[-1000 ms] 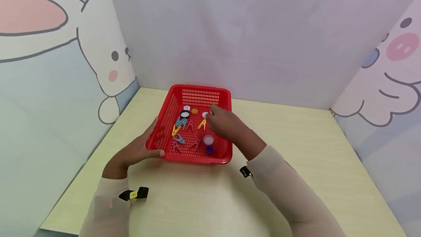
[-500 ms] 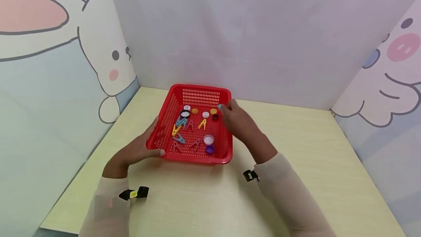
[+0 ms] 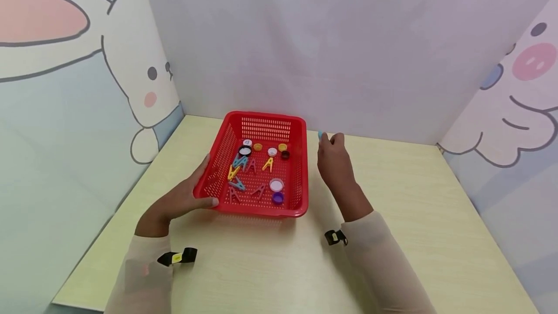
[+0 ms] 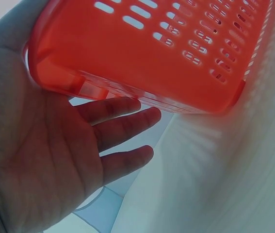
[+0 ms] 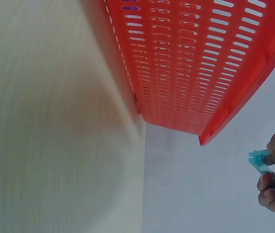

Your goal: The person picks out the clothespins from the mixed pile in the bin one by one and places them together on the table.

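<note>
My left hand [image 3: 185, 197] holds the near left corner of a red plastic basket [image 3: 261, 211], its thumb at the front rim and its fingers along the outer left wall. Those fingers [image 4: 127, 126] look fairly straight beside the basket in the left wrist view. To the right of the basket, above the table, my right hand [image 3: 337, 161] pinches a light blue clothespin [image 5: 259, 160] between thumb and fingers. Inside the basket lie yellow, blue and pink clothespins, among them a yellow clothespin [image 3: 268, 164], and several bottle caps, such as a purple cap [image 3: 277, 198].
The basket stands on a pale wooden table [image 3: 418, 217], toward its back edge. A plain light back wall [image 3: 314, 52] rises behind it. Cartoon-printed side panels flank the table, one with a rabbit [image 3: 139, 71] on the left.
My right hand has risen out of the basket and moved right past its rim, carrying the light blue clothespin. My left hand and the basket have stayed in place.
</note>
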Demonstrator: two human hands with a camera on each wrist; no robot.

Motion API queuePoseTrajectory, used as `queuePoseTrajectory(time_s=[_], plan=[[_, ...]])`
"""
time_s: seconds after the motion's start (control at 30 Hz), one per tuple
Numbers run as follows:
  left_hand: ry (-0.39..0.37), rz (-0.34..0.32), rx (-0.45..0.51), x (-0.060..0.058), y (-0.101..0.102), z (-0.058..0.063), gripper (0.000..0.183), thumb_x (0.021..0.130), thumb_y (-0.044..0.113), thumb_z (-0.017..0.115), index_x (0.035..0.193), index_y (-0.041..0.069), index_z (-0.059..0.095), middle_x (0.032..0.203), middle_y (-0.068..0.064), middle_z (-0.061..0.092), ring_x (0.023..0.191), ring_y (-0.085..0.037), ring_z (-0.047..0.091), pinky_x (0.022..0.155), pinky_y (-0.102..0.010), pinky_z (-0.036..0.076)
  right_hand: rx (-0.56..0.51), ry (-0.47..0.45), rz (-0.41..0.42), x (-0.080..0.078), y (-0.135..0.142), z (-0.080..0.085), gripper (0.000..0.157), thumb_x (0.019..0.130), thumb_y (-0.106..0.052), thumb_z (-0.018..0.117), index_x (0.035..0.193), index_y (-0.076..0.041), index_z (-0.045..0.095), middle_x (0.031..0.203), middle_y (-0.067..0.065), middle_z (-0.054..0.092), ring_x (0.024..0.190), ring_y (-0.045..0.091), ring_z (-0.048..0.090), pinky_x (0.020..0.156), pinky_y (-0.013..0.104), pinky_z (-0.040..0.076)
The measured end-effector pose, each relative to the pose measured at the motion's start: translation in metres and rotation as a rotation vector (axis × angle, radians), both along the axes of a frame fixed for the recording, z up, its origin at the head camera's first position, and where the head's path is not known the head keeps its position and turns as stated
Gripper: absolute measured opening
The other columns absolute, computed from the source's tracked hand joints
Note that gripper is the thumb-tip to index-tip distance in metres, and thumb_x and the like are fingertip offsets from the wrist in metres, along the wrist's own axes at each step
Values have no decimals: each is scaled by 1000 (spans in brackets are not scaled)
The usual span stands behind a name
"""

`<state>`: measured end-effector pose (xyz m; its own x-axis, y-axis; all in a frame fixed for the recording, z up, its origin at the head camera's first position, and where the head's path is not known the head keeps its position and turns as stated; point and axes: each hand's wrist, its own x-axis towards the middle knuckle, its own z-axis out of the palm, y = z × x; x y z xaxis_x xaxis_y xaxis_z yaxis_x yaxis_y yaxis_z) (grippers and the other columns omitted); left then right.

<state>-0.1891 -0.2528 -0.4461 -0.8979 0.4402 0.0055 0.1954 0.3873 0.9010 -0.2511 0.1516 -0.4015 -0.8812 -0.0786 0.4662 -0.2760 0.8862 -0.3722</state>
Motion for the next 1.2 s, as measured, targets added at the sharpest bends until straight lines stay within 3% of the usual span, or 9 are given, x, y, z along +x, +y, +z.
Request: queuePoseTrajectory(time_s=[0.2, 0.33, 0.5, 0.63, 1.03, 1.2], plan=[[4, -1, -2, 0, 1, 0, 131, 88, 27, 87, 176, 33, -9, 165, -22, 38, 141, -45, 51, 90, -37, 68, -82, -57, -40, 2, 7, -7, 28, 117, -17, 50, 139, -2, 57, 107, 18, 43, 64, 25, 45, 59, 36, 40], [4, 4, -11, 1, 2, 0, 130, 89, 26, 86, 176, 33, -10, 165, -22, 38, 140, -44, 51, 90, -38, 68, -117, -82, -68, 4, 11, -10, 36, 117, -16, 49, 147, 2, 59, 110, 21, 44, 68, 27, 51, 62, 38, 45], [3, 15, -23, 1, 2, 1, 131, 89, 27, 87, 176, 32, -10, 165, -22, 37, 141, -44, 50, 90, -40, 68, -165, -125, -127, 3, 15, -13, 35, 118, -15, 46, 141, 6, 62, 110, 20, 42, 69, 28, 48, 65, 40, 46], [2, 20, -26, 0, 0, 2, 131, 88, 27, 87, 176, 34, -10, 166, -20, 37, 143, -44, 48, 89, -39, 68, -181, -182, -169, 1, 16, -15, 39, 119, -18, 44, 145, 5, 61, 114, 20, 41, 71, 27, 49, 66, 40, 46], [19, 8, -28, 0, -2, -2, 130, 89, 29, 86, 176, 34, -11, 167, -20, 36, 142, -43, 49, 89, -36, 68, -160, -266, -193, -6, 17, -26, 38, 117, -18, 48, 137, 7, 69, 115, 25, 50, 86, 32, 59, 74, 44, 55], [15, 3, -26, 0, -2, -3, 130, 89, 30, 87, 176, 34, -11, 167, -20, 37, 141, -43, 50, 89, -36, 68, -91, -330, -155, -9, 18, -34, 37, 116, -16, 50, 131, 7, 74, 114, 31, 58, 102, 39, 61, 83, 48, 60]])
